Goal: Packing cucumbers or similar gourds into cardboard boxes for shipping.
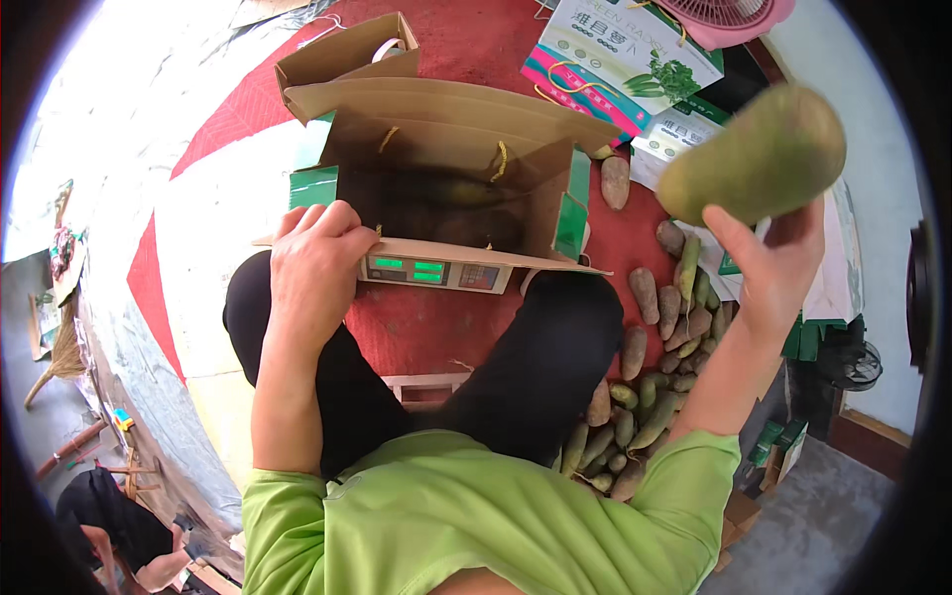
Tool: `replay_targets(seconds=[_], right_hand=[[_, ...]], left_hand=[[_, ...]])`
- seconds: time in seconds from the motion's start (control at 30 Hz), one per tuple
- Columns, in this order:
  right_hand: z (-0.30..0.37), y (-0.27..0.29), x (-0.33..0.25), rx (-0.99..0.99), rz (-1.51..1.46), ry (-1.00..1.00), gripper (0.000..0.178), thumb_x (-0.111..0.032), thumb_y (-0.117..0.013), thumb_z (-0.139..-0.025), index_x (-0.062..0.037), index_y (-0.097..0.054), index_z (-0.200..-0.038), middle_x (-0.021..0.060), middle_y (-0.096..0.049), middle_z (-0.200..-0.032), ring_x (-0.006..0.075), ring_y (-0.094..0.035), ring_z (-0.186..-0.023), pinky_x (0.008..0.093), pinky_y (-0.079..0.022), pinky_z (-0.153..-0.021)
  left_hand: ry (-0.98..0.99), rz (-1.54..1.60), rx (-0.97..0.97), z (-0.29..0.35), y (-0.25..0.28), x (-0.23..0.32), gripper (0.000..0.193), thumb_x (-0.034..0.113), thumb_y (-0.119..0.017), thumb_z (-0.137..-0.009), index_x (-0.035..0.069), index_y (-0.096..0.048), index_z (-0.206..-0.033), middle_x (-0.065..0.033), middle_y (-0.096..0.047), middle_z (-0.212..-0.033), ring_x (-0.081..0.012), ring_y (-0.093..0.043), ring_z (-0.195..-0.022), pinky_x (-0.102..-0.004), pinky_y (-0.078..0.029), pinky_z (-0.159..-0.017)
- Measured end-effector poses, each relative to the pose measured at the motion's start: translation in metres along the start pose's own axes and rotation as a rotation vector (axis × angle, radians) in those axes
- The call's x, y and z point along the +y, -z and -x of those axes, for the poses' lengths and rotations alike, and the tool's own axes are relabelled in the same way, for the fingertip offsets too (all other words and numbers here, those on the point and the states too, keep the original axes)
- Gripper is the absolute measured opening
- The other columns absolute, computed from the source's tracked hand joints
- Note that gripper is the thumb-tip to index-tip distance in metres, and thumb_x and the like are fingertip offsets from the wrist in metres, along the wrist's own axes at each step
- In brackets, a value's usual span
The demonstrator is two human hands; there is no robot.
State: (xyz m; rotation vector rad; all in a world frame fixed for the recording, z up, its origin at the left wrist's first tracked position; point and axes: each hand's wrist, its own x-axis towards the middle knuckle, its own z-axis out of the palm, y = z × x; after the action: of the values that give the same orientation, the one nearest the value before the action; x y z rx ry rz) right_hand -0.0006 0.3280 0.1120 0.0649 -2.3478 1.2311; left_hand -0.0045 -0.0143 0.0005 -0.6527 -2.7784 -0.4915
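Note:
My right hand [762, 260] is raised at the right, closed round a thick, blunt-ended green radish [759, 159] held close to the camera. With curled fingers, my left hand [319, 253] grips the near rim of an open cardboard box [347, 149]. The box has green corner flaps and yellow rope handles. Deep in its shadowed inside lies a greenish long shape [461, 190], hard to make out. Below the near rim shows the front of a scale [436, 273] with lit green displays. The box seems to stand on this scale.
Several green and brownish radishes [645, 407] lie heaped on the red floor cover [407, 332] beside my right leg. Printed cartons [620, 59] and a pink fan [729, 15] stand at the far right. Another cardboard box [342, 59] is behind. A person [114, 526] appears lower left.

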Motion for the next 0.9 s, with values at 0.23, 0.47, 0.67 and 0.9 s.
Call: replay_targets(seconds=[0.23, 0.47, 0.67, 0.9], right_hand=[[-0.017, -0.113, -0.009, -0.52, -0.016, 0.08, 0.06, -0.016, -0.082, -0.059, -0.0054, -0.058, -0.112, 0.01, -0.065, -0.103, 0.0248, -0.062, -0.098, 0.0359, -0.049, -0.085], [-0.008, -0.199, 0.039, -0.857, 0.576, 0.143, 0.058, -0.022, -0.076, -0.059, -0.0071, -0.059, -0.113, 0.0135, -0.064, -0.107, 0.0322, -0.061, -0.104, 0.0479, -0.045, -0.085], [-0.02, -0.187, 0.026, -0.593, 0.428, 0.32, 0.049, -0.023, -0.075, -0.073, -0.0063, -0.059, -0.116, 0.015, -0.066, -0.104, 0.0301, -0.063, -0.099, 0.0429, -0.05, -0.082], [0.012, -0.041, 0.067, -0.382, 0.011, -0.14, 0.038, -0.014, -0.073, -0.078, 0.0017, -0.062, -0.111, 0.0081, -0.066, -0.092, 0.015, -0.062, -0.081, 0.028, -0.05, -0.075]], left_hand=[[0.006, -0.018, -0.013, 0.007, 0.001, -0.002, 0.009, 0.006, -0.065, -0.072, 0.01, -0.069, -0.079, -0.0024, -0.056, -0.08, -0.0227, -0.058, -0.08, -0.0359, -0.044, -0.082], [-0.009, -0.001, -0.043, 0.002, 0.0, 0.0, 0.012, 0.006, -0.062, -0.07, 0.009, -0.069, -0.079, -0.0045, -0.057, -0.08, -0.0244, -0.059, -0.082, -0.037, -0.044, -0.08], [0.019, -0.032, -0.057, 0.003, -0.001, 0.0, 0.012, 0.005, -0.06, -0.073, 0.009, -0.069, -0.081, -0.0046, -0.057, -0.082, -0.0238, -0.059, -0.084, -0.0362, -0.044, -0.079], [0.054, 0.028, -0.115, 0.004, -0.007, 0.003, 0.012, 0.004, -0.061, -0.081, 0.006, -0.068, -0.09, -0.0066, -0.059, -0.085, -0.0263, -0.059, -0.083, -0.0354, -0.043, -0.083]])
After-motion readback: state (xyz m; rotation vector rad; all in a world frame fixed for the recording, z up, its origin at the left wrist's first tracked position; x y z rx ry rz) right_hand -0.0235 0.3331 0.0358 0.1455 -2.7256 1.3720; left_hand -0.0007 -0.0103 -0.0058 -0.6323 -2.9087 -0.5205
